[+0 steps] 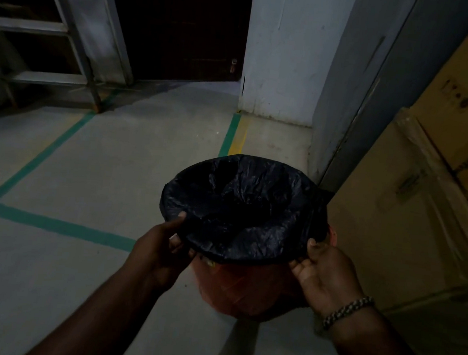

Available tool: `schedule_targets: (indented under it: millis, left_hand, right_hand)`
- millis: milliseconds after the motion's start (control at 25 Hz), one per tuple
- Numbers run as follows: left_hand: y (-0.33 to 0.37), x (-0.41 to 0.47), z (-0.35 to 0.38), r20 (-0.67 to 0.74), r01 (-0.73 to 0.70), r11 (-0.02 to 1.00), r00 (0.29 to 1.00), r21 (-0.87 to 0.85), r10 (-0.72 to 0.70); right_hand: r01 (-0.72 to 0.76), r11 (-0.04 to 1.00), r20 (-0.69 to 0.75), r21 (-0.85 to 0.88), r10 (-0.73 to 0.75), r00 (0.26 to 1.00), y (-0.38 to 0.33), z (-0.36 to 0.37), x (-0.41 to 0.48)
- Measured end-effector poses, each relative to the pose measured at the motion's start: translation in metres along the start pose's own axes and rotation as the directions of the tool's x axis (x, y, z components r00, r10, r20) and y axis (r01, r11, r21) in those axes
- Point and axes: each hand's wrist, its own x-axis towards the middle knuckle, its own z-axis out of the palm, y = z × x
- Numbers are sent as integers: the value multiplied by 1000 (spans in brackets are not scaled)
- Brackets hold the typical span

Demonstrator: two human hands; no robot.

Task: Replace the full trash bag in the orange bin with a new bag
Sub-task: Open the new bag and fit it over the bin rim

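Your left hand [164, 245]: thumb over, fingers curled under, pinching the hem of the black bag [241, 206] to keep it stretched.
That black bag: folded over the rim of the orange bin [246, 287], which stands beside the cartons [423, 199].
Your right hand [323, 270]: same pinch on the opposite side, evening the tension.

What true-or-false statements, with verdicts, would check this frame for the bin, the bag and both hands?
1. A black bag is stretched over the rim of the orange bin. True.
2. The left hand hangs free and touches nothing. False: it pinches the bag's edge at the left of the rim.
3. The right hand holds the bag's edge at the right of the rim. True.
4. The bin stands on a table. False: it stands on the floor, beside cardboard boxes.
5. The right wrist wears a beaded bracelet. True.
6. The bag bulges high above the rim. False: it sags inward, into the bin.
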Motion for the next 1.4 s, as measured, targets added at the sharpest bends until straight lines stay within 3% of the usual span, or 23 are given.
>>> schedule_targets:
  millis: [280,480,680,1040,1280,1400]
  left_hand:
    - [-12,4,5,16,59,996,998,-63,-58]
    - [-36,-6,14,67,76,997,995,-3,-76]
    - [-38,-10,11,73,184,982,980,32,-186]
    - [-15,14,-10,-67,66,996,995,-55,-70]
    - [-18,7,-13,-109,-13,996,994,83,22]
    - [-14,12,-13,-201,-4,988,979,156,36]
  right_hand:
    - [-84,994,-34,66,87,996,6,-13,-6]
    - [-98,980,-44,174,107,993,21,-12,-22]
    - [-72,990,-124,123,87,988,20,-14,-14]
    - [-64,998,-100,3,64,993,14,-20,-5]
    - [-117,993,-88,-7,116,989,15,-24,-1]
    - [-117,993,-104,-15,115,988,15,-27,3]
